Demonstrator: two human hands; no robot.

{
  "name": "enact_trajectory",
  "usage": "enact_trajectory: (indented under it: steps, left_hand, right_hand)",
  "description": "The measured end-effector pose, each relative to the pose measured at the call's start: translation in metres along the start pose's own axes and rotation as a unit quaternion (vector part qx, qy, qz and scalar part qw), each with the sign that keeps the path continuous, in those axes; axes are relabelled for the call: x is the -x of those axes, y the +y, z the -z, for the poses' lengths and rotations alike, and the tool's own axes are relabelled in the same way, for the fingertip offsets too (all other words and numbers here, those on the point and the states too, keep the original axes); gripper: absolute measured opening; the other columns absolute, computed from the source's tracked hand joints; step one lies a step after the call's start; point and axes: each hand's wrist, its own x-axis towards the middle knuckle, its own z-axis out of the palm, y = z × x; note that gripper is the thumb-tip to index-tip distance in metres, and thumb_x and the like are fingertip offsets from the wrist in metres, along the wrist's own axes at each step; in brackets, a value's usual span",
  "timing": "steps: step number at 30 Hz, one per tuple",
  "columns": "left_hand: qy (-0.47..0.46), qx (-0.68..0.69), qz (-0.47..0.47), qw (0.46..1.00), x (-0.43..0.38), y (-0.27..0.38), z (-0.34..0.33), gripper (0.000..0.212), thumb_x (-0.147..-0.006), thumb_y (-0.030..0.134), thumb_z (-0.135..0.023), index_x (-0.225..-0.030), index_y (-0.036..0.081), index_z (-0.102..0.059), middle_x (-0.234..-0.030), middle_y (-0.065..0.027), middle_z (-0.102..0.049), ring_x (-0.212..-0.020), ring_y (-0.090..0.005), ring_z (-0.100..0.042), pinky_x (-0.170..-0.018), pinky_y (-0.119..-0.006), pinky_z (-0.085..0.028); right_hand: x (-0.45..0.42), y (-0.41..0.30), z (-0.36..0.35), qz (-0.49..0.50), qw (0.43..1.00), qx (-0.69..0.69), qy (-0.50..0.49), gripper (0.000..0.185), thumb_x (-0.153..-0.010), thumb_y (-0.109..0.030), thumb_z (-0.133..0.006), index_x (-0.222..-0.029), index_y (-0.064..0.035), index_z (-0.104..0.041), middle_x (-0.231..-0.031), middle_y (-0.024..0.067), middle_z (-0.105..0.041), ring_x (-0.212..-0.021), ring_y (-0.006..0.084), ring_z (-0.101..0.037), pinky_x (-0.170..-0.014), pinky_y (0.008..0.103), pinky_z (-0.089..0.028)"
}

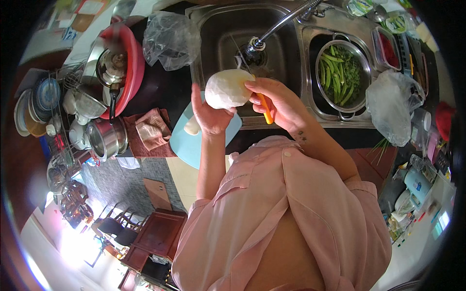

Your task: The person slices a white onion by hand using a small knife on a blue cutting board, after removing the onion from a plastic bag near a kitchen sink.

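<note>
A round, peeled white vegetable (226, 91) rests in my left hand (213, 118), whose palm and fingers cup it from below. My right hand (282, 100) grips a knife with an orange handle (267, 114). Its thin blade points up and away over the sink, beside the vegetable, and my right thumb and fingertips touch or nearly touch the vegetable's right side. A strip of peel seems to hang near the blade. Below my left hand, a light-blue cutting board (184, 143) carries another pale piece (192, 126), partly hidden by my wrist.
The steel sink basin (222, 40) lies ahead, with a flexible faucet (280, 27) reaching into it. On the right, a colander (366, 87) of green pods and leaves sits in the second basin, near a plastic bag (391, 107). A red basin (136, 72) with cookware and folded cloths (153, 129) are at left.
</note>
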Motion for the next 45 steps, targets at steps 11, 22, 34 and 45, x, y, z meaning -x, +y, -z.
enact_trajectory:
  steps: [11, 22, 34, 45]
  left_hand:
    - [0.047, -0.147, -0.132, 0.979, 0.004, -0.026, -0.018, 0.042, -0.101, 0.033, -0.038, -0.132, 0.005, -0.044, -0.134, -0.0117, -0.050, -0.126, -0.0252, -0.046, -0.109, -0.044, -0.033]
    - [0.109, -0.210, -0.174, 0.956, -0.004, -0.035, -0.032, 0.039, -0.100, 0.027, -0.042, -0.129, 0.001, -0.045, -0.131, -0.0150, -0.052, -0.125, -0.0301, -0.048, -0.108, -0.046, -0.036]
    - [0.159, -0.201, -0.170, 0.952, -0.003, -0.040, -0.033, 0.039, -0.101, 0.024, -0.034, -0.128, -0.002, -0.045, -0.129, -0.0175, -0.052, -0.121, -0.0318, -0.050, -0.104, -0.043, -0.039]
    - [0.174, -0.192, -0.205, 0.944, 0.000, -0.040, -0.033, 0.026, -0.097, 0.016, -0.043, -0.119, 0.002, -0.051, -0.118, -0.0128, -0.058, -0.110, -0.0236, -0.057, -0.093, -0.040, -0.047]
  right_hand:
    - [-0.017, 0.012, 0.003, 0.116, 0.961, 0.248, 0.047, 0.027, -0.085, -0.029, -0.070, -0.090, -0.0033, -0.064, -0.082, -0.0013, -0.056, -0.069, 0.0078, -0.046, -0.061, 0.0235, -0.038]
    - [0.022, 0.009, 0.008, 0.309, 0.766, 0.557, 0.091, 0.021, -0.093, -0.017, -0.056, -0.111, -0.0056, -0.055, -0.093, 0.0141, -0.064, -0.071, 0.0270, -0.063, -0.064, 0.0331, -0.048]
    - [0.010, 0.020, 0.010, 0.393, 0.607, 0.687, 0.078, 0.052, -0.085, -0.014, -0.064, -0.135, -0.0218, -0.051, -0.070, 0.0059, -0.061, -0.054, 0.0227, -0.057, -0.050, 0.0349, -0.046]
    - [0.014, 0.011, 0.006, 0.312, 0.688, 0.652, 0.062, 0.051, -0.084, -0.013, -0.064, -0.134, -0.0225, -0.053, -0.069, 0.0051, -0.060, -0.052, 0.0218, -0.056, -0.049, 0.0336, -0.046]
